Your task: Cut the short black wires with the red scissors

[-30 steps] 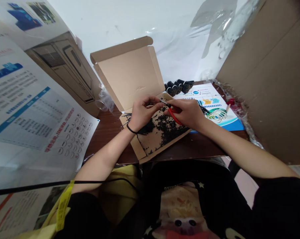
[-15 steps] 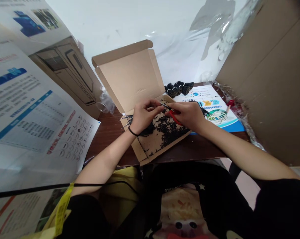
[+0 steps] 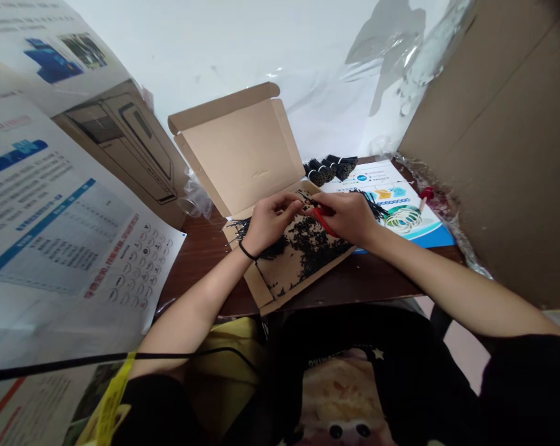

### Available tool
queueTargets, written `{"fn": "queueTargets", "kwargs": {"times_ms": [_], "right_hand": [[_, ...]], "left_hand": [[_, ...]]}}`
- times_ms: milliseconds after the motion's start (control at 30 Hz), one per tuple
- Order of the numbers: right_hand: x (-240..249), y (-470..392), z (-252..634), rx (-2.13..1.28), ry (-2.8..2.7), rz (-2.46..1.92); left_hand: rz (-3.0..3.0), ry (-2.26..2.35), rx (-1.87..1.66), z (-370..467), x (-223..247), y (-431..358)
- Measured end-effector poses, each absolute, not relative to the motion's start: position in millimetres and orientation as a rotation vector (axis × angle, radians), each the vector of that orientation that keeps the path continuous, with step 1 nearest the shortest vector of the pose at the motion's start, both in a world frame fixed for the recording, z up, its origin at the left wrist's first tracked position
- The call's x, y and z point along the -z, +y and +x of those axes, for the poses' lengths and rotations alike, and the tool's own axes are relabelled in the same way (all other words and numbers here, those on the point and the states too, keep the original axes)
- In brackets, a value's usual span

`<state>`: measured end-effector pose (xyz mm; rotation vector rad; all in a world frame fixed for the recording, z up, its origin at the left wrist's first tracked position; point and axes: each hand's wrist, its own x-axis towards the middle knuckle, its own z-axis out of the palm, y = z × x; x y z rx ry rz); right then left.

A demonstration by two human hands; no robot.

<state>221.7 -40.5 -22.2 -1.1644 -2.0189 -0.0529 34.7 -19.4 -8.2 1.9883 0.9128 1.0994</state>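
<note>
My right hand (image 3: pixel 347 214) is wrapped round a pair of scissors with red handles (image 3: pixel 325 221), their blades pointing left toward my other hand. Thumb and fingers of my left hand (image 3: pixel 271 220) are pinched together close to the blade tips; whatever they hold is too small to make out. Both hands are over an open cardboard box (image 3: pixel 280 272) strewn with small black clippings (image 3: pixel 317 244). By my left wrist, thin dark strands with silvery ends (image 3: pixel 236 230) stick out over the box's side. More black strands (image 3: pixel 375 205) lie beyond my right hand.
Several black bundles tied with white bands (image 3: pixel 329 168) lie behind the box. To the right, a ring of pale loops (image 3: pixel 403 218) rests on a printed sheet (image 3: pixel 431 235). The raised lid (image 3: pixel 243 155) leans back, and a large cardboard panel (image 3: pixel 503 161) stands at the right.
The view has shifted slightly. My hands stay in nearly the same place over the box, and the scissor blades appear closer together than before.
</note>
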Motion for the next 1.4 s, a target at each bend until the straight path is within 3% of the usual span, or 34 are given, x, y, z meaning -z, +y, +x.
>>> {"fn": "queueTargets", "kwargs": {"times_ms": [1400], "right_hand": [[25.6, -37.7, 220.5, -0.006, -2.075, -1.17]], "left_hand": [[2.191, 0.942, -1.146, 33.6, 7.5, -22.2]]}}
